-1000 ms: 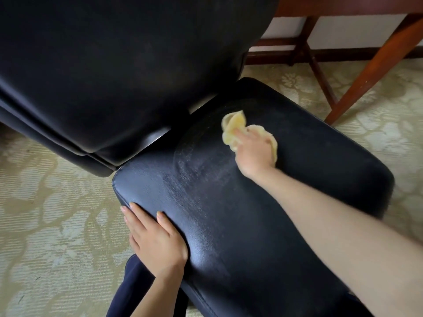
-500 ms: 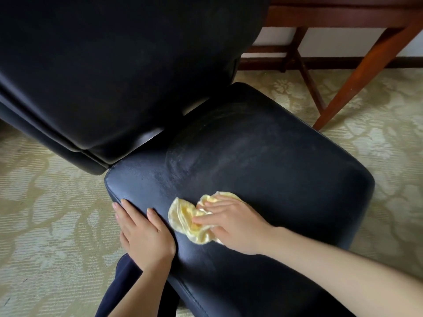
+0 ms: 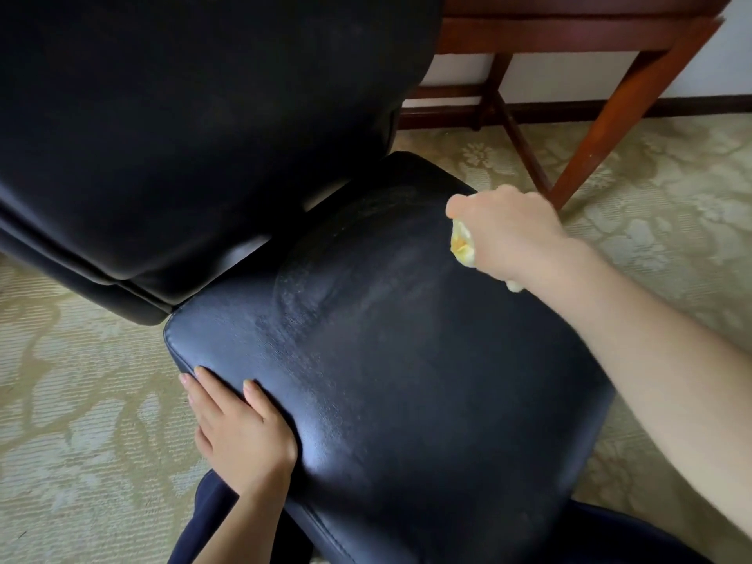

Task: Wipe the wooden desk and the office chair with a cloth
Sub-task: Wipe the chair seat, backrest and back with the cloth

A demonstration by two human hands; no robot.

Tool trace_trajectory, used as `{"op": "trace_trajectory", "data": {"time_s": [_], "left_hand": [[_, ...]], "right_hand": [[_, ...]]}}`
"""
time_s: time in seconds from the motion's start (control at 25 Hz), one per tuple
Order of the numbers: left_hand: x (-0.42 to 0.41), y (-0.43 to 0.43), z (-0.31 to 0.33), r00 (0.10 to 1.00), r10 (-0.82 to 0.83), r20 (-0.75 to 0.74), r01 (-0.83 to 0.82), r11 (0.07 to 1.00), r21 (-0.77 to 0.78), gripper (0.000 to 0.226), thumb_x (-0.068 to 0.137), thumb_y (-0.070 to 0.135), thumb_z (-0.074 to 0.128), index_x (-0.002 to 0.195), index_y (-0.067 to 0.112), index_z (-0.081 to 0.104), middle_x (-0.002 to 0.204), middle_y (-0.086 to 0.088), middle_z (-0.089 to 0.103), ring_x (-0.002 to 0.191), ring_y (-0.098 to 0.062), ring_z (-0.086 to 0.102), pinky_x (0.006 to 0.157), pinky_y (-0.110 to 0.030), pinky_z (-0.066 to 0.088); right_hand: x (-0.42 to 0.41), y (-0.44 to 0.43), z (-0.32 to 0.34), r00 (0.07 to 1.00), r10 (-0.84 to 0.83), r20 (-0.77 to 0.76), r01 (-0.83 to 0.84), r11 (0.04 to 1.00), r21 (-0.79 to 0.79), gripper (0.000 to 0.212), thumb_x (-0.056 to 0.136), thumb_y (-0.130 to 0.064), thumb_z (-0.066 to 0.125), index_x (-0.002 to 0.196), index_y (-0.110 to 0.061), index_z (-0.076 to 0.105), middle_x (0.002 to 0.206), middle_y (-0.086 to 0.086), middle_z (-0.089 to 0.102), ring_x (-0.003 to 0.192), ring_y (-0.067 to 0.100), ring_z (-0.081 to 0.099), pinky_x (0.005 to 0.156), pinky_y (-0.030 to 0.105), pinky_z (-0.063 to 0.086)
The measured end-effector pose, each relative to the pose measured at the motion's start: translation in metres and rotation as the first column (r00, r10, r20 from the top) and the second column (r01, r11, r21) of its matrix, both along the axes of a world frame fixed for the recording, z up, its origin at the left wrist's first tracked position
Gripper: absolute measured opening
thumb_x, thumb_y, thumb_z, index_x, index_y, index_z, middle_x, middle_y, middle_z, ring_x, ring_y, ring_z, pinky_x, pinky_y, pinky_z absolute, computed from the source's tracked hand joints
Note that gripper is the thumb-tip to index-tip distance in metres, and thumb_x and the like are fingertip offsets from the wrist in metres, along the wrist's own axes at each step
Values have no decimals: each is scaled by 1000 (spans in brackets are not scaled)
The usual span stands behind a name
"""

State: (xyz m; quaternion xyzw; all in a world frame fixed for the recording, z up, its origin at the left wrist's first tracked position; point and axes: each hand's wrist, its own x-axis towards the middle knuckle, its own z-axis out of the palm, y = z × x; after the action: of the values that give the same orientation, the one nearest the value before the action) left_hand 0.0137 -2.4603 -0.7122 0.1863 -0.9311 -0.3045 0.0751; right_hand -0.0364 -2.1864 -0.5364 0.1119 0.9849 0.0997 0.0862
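The yellow cloth (image 3: 462, 247) was bunched under the right hand (image 3: 510, 234), whose fingers curled down around it, gripping it against the leather. Only a crumpled fold showed beside the thumb and a small corner below the wrist. The fingertips were hidden behind the back of the hand, so whether they were spread could not be told. Beneath those fingers lay the far right part of the black seat (image 3: 386, 360) of the office chair (image 3: 427, 462), and pale, dull streaks arced over the leather just to the left of them. The left hand (image 3: 240, 429) rested flat on the near left corner of the seat, well apart from the cloth, its fingers straight and slightly parted, holding nothing. Beyond those fingertips rose the chair's broad black backrest (image 3: 183, 136), its lower edge meeting the seat's back corner. Past the right knuckles stood the wooden desk (image 3: 569, 30), with one slanted reddish leg (image 3: 622, 103) coming down to the floor just beyond the curled fingers. A pale green flowered carpet (image 3: 81, 400) lay around the chair, and below the left wrist showed a dark navy trouser leg (image 3: 203, 519)
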Motion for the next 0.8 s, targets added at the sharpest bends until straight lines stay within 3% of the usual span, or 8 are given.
{"op": "trace_trajectory", "data": {"time_s": [0.08,0.16,0.28,0.4,0.52,0.6,0.68,0.8], "left_hand": [[0,0,0,1000,3,-4,-3,1000,4,66,92,37,24,149,4,19,157,-16,15,139,-36,27,107,-53,25],[0,0,0,1000,3,-9,-3,1000,8,66,92,37,24,148,3,20,157,-16,15,139,-36,27,107,-53,25],[0,1,0,1000,3,-9,-3,1000,15,66,92,37,24,148,4,20,157,-15,15,139,-35,27,107,-52,25],[0,0,0,1000,-5,1,5,1000,18,66,92,37,23,149,4,19,157,-15,13,139,-34,27,107,-51,23],[0,0,1,1000,-5,3,5,1000,30,67,92,37,23,149,4,18,158,-14,12,140,-33,25,108,-50,22],[1,0,2,1000,-5,3,5,999,36,66,92,37,24,149,4,18,158,-14,13,140,-34,26,108,-50,22],[1,1,2,1000,-7,4,7,999,36,66,92,36,25,149,3,18,157,-14,13,139,-34,26,108,-50,23],[1,0,1,1000,-6,6,6,999,42,65,92,36,25,149,3,18,158,-14,13,140,-34,25,109,-49,23]], "right_hand": [[-7,-25,-19,995,12,97,0,993,-118,48,72,-1,62,114,-17,47,110,7,53,90,27,41,67,36,34],[-5,-52,-44,984,98,152,-41,939,-341,55,76,-14,71,124,-19,45,125,5,46,108,28,41,73,37,42],[12,-74,-64,980,198,27,-129,728,-674,63,83,-37,66,139,-32,36,149,-3,26,135,22,24,102,42,35],[32,-60,-76,971,188,-148,-239,748,-619,63,85,-43,61,140,-37,32,153,-7,16,142,18,7,110,43,23],[46,-42,-88,981,194,-24,-162,740,-652,66,88,-45,57,144,-40,24,156,-12,1,144,16,-10,115,45,15],[51,-51,-98,970,243,-13,-193,734,-652,63,88,-47,55,143,-42,23,156,-11,2,143,15,-11,116,44,10],[54,-75,-113,956,283,-78,-274,765,-582,54,88,-49,53,138,-43,33,155,-7,9,142,20,-4,113,45,10],[51,-105,-127,937,218,-274,-336,782,-525,31,83,-28,66,115,-25,64,140,4,45,129,34,35,102,52,34]]}}
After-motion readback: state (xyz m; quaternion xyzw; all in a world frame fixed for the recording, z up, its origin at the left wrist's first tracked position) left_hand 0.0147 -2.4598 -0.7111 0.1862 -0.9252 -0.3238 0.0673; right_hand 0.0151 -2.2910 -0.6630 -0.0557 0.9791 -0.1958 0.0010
